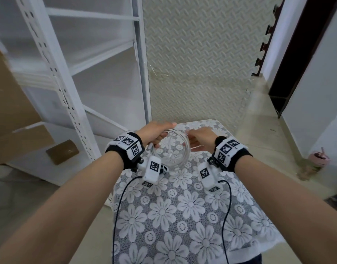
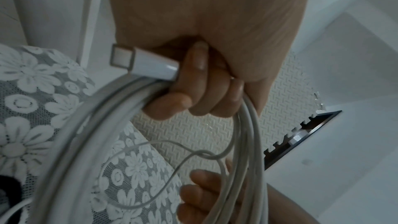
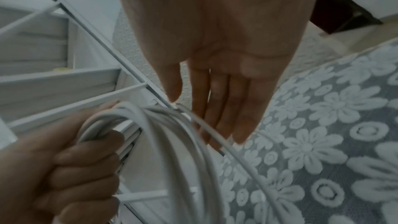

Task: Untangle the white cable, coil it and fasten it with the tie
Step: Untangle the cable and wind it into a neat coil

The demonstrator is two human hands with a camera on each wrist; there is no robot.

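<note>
Left hand (image 1: pixel 156 133) grips coiled cable (image 1: pixel 183 149).

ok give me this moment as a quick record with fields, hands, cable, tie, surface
left hand: fingers curled round the bundled loops, connector sticking out of the fist
right hand: fingers straight, against the far side of the coil
white cable: coiled in several loops, held above the table
tie: a thin strand crosses the coil; cannot tell if it is the tie
surface: floral lace tablecloth
</note>
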